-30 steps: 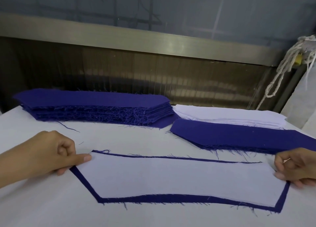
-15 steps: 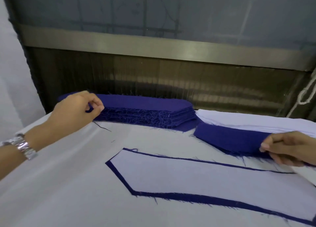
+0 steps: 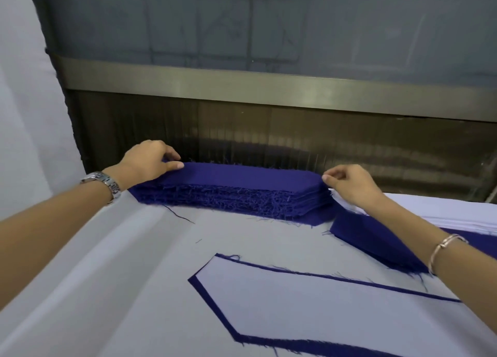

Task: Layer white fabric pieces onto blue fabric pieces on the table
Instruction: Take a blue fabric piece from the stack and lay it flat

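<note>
**One pair laid, next blue piece in hand**

Toward the table's (image 3: 107, 276) near edge a white piece (image 3: 309, 303) lies on a blue piece (image 3: 216, 309), blue border showing, so one layer looks done. At the far edge the left hand (image 3: 150, 160) and right hand (image 3: 347, 183) pinch opposite ends of the top sheet (image 3: 242, 174) of the tall blue stack (image 3: 234, 198). A lower blue pile (image 3: 376, 243) and a white pile (image 3: 443, 208) wait at the right, so much seems left to do.

**Fabric, Hands and Wristwear by Count**

There are two blue stacks, a tall blue stack (image 3: 234, 195) and a low blue stack (image 3: 376, 245). There is one white stack (image 3: 457, 214), one single white piece (image 3: 309, 303) and one single blue piece (image 3: 212, 307). Two hands show, the left hand (image 3: 146, 163) and the right hand (image 3: 349, 184), with one watch (image 3: 103, 183) and one bracelet (image 3: 441, 249).
</note>
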### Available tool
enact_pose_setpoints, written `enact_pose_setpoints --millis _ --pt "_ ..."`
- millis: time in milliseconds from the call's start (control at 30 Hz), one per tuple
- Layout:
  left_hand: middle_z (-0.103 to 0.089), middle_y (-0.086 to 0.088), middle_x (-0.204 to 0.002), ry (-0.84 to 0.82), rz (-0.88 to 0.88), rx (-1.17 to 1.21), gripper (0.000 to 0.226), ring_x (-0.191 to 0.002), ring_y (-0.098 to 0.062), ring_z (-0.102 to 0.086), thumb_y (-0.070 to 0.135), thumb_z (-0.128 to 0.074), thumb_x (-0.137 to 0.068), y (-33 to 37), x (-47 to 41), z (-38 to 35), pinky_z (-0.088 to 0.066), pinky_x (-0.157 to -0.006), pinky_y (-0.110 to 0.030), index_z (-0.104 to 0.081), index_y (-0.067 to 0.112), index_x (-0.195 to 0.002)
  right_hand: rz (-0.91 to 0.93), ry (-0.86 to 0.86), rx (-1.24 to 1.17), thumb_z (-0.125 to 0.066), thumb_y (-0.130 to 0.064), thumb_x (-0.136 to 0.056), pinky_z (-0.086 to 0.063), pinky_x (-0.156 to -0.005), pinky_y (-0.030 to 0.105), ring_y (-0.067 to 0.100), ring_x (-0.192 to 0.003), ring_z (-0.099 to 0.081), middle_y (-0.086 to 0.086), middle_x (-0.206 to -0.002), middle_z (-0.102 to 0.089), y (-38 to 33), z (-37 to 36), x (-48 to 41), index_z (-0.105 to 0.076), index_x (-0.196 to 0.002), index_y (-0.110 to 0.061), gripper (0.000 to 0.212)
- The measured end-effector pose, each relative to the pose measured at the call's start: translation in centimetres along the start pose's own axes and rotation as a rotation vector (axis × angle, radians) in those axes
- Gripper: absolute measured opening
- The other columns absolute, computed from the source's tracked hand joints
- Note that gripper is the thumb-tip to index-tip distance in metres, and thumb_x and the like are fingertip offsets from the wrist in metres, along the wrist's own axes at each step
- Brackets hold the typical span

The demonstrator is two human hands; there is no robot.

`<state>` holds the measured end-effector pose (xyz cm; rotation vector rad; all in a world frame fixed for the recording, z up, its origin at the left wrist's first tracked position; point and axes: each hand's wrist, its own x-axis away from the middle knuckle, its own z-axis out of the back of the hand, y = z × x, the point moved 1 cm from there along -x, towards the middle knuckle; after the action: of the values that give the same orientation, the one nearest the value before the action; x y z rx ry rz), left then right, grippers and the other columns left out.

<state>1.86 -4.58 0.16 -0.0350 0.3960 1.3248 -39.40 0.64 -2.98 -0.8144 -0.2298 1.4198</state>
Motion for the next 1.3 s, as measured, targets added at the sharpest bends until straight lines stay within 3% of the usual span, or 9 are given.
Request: enact_pose_setpoints --millis 133,267,567,867,1067,1300 --pt "-0.063 -0.006 -0.129 -0.065 -0.010 0.105 0.040 -0.116 -0.023 -0.058 0.036 -0.065 -0.093 0.5 -0.9 -0.8 -0.049 -0.101 -0.044 -0.065 0.015 -0.127 -0.024 -0.026 -0.007 -0.064 -0.027 -0.097 -0.044 -0.081 0.031 0.020 -0.096 -0.062 0.003 -0.098 -0.068 -0.6 -1.5 -2.5 -0.071 -0.113 -0.010 0.025" --pt "-0.061 -0.006 -0.132 -0.082 -0.025 0.186 0.040 -0.119 -0.024 -0.056 0.032 -0.069 -0.091 0.7 -1.7 -1.7 -0.048 -0.102 -0.042 -0.065 0.014 -0.127 -0.022 -0.018 -0.037 -0.074 -0.021 -0.090 -0.043 -0.079 0.029 0.009 -0.080 -0.056 -0.004 -0.083 -0.062 -1.0 -2.1 -4.0 -0.070 -0.113 -0.009 0.026" --pt "-0.060 -0.002 -0.128 -0.143 0.042 0.277 0.039 -0.108 -0.013 -0.050 0.033 -0.072 -0.087 -0.4 -3.4 -2.7 -0.041 -0.088 -0.032 -0.067 0.019 -0.122 0.104 0.127 -0.028 -0.079 -0.009 -0.083 -0.055 -0.091 0.039 0.005 -0.071 -0.062 -0.005 -0.068 -0.068 -1.4 -2.3 -3.5 -0.073 -0.101 -0.013 0.019" --pt "-0.056 0.006 -0.115 -0.146 0.042 0.283 0.039 -0.108 -0.014 -0.049 0.036 -0.071 -0.087 -0.8 -3.8 -3.2 -0.040 -0.088 -0.033 -0.066 0.021 -0.122 0.151 0.168 -0.010 -0.071 -0.010 -0.090 -0.054 -0.087 0.038 0.003 -0.068 -0.056 -0.007 -0.069 -0.064 -1.0 -2.4 -3.3 -0.073 -0.111 -0.007 0.021" --pt "-0.057 0.006 -0.118 -0.144 0.029 0.281 0.039 -0.108 -0.013 -0.049 0.036 -0.071 -0.088 -1.0 -3.9 -3.4 -0.041 -0.088 -0.032 -0.065 0.021 -0.123 0.192 0.173 -0.009 -0.068 -0.008 -0.093 -0.054 -0.094 0.044 0.019 -0.086 -0.066 -0.001 -0.078 -0.067 -0.9 -2.3 -3.1 -0.069 -0.119 -0.007 0.026" --pt "-0.061 -0.002 -0.124 -0.163 0.026 0.288 0.041 -0.111 -0.017 -0.051 0.033 -0.070 -0.089 -0.8 -3.8 -3.3 -0.045 -0.094 -0.035 -0.062 0.020 -0.128 0.197 0.219 -0.039 -0.071 -0.016 -0.092 -0.055 -0.079 0.037 0.011 -0.078 -0.061 -0.001 -0.083 -0.068 -0.5 -1.8 -2.7 -0.075 -0.099 -0.011 0.010"
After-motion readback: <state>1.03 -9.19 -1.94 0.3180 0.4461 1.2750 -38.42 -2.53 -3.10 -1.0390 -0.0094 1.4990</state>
